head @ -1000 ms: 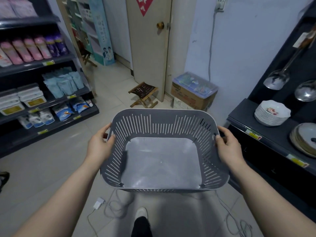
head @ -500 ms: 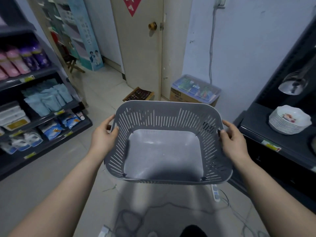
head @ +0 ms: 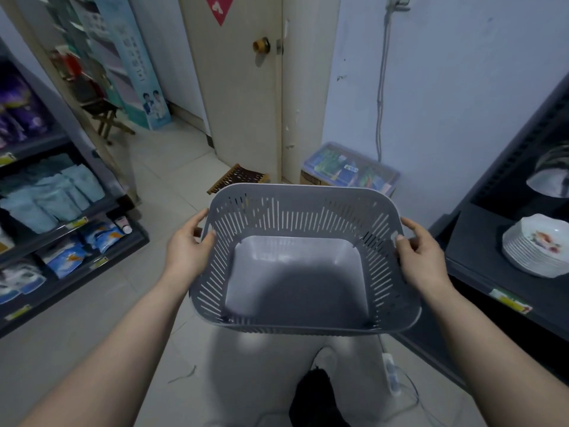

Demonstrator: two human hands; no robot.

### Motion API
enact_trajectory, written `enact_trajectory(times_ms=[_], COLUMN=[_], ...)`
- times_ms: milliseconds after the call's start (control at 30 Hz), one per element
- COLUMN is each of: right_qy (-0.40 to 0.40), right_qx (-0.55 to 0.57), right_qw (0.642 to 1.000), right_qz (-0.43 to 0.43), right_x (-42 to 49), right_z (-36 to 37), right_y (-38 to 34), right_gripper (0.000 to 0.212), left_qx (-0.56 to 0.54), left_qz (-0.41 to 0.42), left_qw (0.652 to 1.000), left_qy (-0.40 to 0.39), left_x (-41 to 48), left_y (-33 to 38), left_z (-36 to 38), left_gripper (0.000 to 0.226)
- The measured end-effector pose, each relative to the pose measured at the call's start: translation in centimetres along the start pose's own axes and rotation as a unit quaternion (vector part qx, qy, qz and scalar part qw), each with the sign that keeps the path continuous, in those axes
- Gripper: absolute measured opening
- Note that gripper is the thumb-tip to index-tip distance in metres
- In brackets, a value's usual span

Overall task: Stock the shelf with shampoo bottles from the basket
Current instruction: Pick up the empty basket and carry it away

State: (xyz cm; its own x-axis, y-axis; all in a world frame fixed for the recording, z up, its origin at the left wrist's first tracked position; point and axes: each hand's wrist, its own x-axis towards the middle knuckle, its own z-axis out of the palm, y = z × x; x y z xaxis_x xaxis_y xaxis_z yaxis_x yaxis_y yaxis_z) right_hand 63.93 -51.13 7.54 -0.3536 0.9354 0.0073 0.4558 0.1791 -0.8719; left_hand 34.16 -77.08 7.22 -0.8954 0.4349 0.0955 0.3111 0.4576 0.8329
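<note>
Holding the basket (head: 295, 217) before us, we curl our left grip (head: 187, 251) and right grip (head: 421, 257) round its side rims; no shampoo bottles lie inside, so stocking looks finished; the shelf (head: 101, 211) stands farther off, left.

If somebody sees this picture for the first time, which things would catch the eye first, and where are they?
First the grey slotted basket, empty, held in the middle of the view by the left hand and the right hand at its side rims. Then the stack of white plates on the dark shelf at the right, and the pale blue pouches shelved at the left.
</note>
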Motion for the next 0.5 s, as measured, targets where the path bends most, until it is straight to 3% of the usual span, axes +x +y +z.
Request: enact_trajectory(times_ms=[500], right_qy=[-0.004], right_qx=[-0.048], right_qw=[0.999], right_qz=[-0.016], right_x=[23.5], right_z=[2.2], right_y=[-1.7], right_gripper=[0.038], left_qx=[-0.056], left_qz=[-0.008], left_qw=[0.998], left_qy=[-0.011], left_x=[19.7], left_y=[6.2], left_z=[13.8], left_gripper=[0.046])
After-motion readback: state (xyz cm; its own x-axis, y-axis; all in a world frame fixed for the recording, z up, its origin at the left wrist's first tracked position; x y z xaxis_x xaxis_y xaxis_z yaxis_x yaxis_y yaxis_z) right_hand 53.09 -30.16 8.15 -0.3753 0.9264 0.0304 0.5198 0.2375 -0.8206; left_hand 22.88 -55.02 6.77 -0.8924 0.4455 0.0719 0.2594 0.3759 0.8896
